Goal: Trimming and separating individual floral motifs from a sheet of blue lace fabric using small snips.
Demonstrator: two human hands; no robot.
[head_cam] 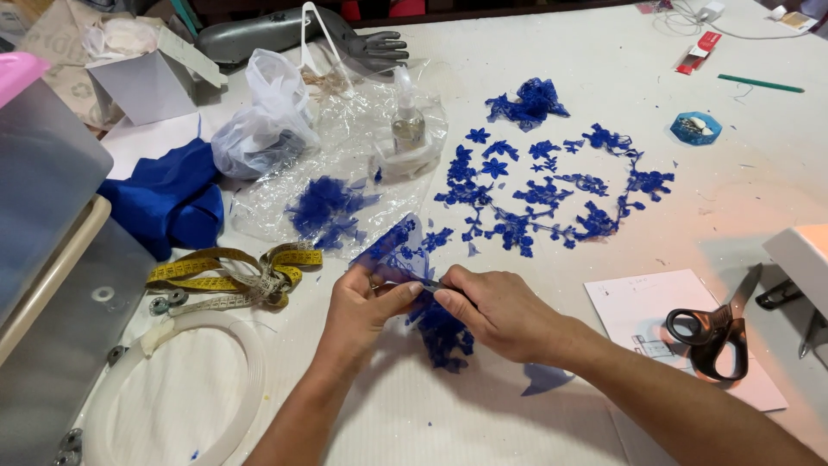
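**Both hands pinched on a blue lace piece at the near edge of the table**

Our left hand (362, 304) and right hand (496, 312) meet just in front of us, fingertips closed together on a scrap of royal-blue embroidered lace on sheer net (412, 259). The left thumb and forefinger grip the net's lower edge; the right pinches beside them, and seems to hold a thin dark tool, though we cannot tell what it is at this size. More of the same blue lace hangs below the hands, resting on the white cloth-covered table (483, 423).

We judge the step in hand to be fine work on one motif. A next move would call for a steady pinch and small, careful motions, since the net is flimsy.

Beyond the hands lies a spread of cut blue lace flowers and sprigs (552, 185), laid out flat. Black-handled scissors (716, 332) rest on a white printed paper sheet (655, 302) to the right, well apart from the right hand.

As for packages: an open white cardboard box (151, 78) sits at the far left, a knotted clear plastic bag (267, 116) beside it, and a crumpled clear plastic sheet (345, 147) under a small clear spray bottle (408, 121). A small red-and-white flat packet (699, 50) lies far right, near a little blue hexagonal tub (695, 127). A yellow tape measure (228, 274) coils left of the hands.
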